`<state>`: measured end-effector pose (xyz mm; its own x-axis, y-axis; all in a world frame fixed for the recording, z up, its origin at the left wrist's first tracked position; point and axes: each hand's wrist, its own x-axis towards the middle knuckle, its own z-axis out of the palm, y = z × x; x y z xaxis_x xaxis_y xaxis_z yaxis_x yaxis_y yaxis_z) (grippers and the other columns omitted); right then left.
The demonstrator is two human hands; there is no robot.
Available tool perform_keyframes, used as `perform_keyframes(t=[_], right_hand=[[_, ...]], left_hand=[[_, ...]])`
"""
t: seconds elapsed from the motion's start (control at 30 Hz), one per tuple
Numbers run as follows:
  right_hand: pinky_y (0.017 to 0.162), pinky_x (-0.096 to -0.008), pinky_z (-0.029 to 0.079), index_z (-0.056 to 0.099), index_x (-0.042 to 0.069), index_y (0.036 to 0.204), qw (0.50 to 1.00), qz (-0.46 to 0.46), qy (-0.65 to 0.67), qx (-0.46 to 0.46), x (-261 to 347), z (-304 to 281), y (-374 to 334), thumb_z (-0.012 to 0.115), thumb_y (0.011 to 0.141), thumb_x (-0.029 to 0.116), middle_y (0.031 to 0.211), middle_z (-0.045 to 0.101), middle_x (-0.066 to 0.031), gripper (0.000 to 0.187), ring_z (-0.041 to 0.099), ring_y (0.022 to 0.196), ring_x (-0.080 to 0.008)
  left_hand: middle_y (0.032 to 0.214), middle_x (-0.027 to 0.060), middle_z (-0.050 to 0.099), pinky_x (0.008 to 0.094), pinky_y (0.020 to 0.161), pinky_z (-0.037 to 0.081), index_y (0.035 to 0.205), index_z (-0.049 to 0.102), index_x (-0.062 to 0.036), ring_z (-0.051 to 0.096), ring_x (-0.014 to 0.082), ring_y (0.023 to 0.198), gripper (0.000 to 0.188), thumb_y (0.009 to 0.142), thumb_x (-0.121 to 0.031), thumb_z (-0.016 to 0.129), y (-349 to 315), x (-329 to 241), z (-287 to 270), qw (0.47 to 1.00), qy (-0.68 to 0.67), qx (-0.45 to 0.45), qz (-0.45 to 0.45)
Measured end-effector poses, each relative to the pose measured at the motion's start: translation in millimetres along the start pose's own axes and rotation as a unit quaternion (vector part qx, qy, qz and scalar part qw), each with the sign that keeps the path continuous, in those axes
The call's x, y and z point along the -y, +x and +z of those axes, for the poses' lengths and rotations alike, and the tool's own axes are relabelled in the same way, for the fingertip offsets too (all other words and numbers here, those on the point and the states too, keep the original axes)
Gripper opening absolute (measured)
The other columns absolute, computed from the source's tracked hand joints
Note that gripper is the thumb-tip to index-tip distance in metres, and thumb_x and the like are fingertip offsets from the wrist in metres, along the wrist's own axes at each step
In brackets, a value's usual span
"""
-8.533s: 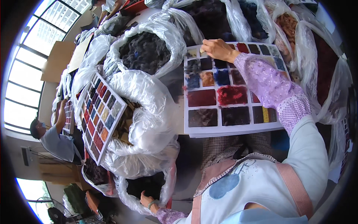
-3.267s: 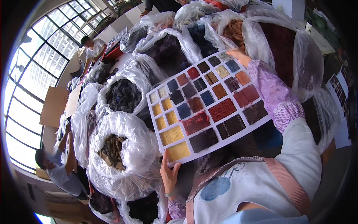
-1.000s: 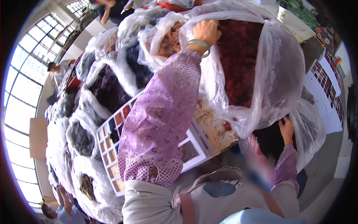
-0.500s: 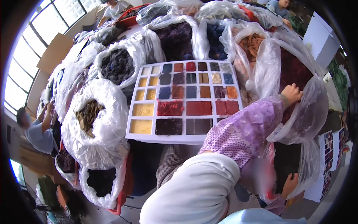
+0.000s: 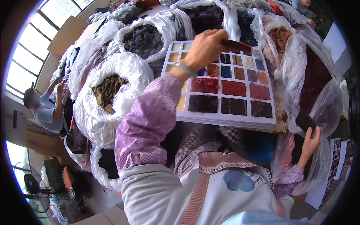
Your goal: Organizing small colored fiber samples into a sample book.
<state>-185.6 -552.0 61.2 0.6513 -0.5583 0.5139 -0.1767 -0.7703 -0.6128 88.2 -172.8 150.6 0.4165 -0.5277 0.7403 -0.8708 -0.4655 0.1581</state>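
The left hand pinched one dark red patch, stretching rightward from this grip over the far rows of one white sample board; whether it touched the board could not be told. Well apart, to the right of that grip, the right hand pinched one dark piece by its fingertips. The step in hand seemed to be fitting patches; the next move probably called for careful alignment before loosening. Nearer than the left grip lay six large swatches.
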Motion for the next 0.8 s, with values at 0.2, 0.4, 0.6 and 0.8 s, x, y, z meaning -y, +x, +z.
perform_keyframes(t=[0.2,0.4,0.6,0.8], right_hand=[[0.043,-0.0159,0.036,0.042,0.005,0.113,0.900,0.004,0.331,0.284,169.3,101.5,-9.4,0.048,0.080,0.003,0.088,0.056,-0.0048,0.033,0.043,0.052,-0.0029],[0.041,-0.0194,0.042,0.051,0.003,0.099,0.786,0.037,0.402,0.468,276.3,190.5,-73.5,0.050,0.077,0.004,0.074,0.058,-0.0052,0.022,0.051,0.045,-0.0066],[0.044,-0.0321,0.045,0.051,0.008,0.085,0.883,-0.150,0.279,0.347,300.1,236.2,-114.2,0.059,0.073,0.012,0.057,0.056,-0.0090,0.015,0.057,0.044,-0.0220],[0.048,-0.0324,0.043,0.047,0.006,0.087,0.889,-0.259,0.176,0.333,301.2,247.2,-110.0,0.049,0.085,0.017,0.056,0.053,-0.0115,0.011,0.058,0.053,-0.0277]], left_hand=[[0.073,0.0082,0.059,0.0343,0.064,0.047,0.080,0.054,-0.0054,0.059,0.0254,0.071,0.017,0.066,0.002,0.059,-147.7,28.0,-100.4,0.968,0.018,-0.014,-0.249],[0.086,0.0091,0.059,0.0347,0.071,0.047,0.081,0.055,-0.0047,0.056,0.0281,0.083,0.023,0.061,0.007,0.058,-202.6,44.4,-87.2,0.985,0.006,0.063,-0.160],[0.100,0.0090,0.059,0.0352,0.079,0.046,0.087,0.058,-0.0061,0.055,0.0287,0.093,0.025,0.063,0.001,0.061,-207.7,43.5,-93.9,0.972,-0.049,0.151,-0.171],[0.120,0.0187,0.048,0.0360,0.092,0.038,0.113,0.053,-0.0091,0.046,0.0335,0.111,0.032,0.081,-0.014,0.053,-206.2,50.5,-71.1,0.972,-0.082,0.121,-0.186]])
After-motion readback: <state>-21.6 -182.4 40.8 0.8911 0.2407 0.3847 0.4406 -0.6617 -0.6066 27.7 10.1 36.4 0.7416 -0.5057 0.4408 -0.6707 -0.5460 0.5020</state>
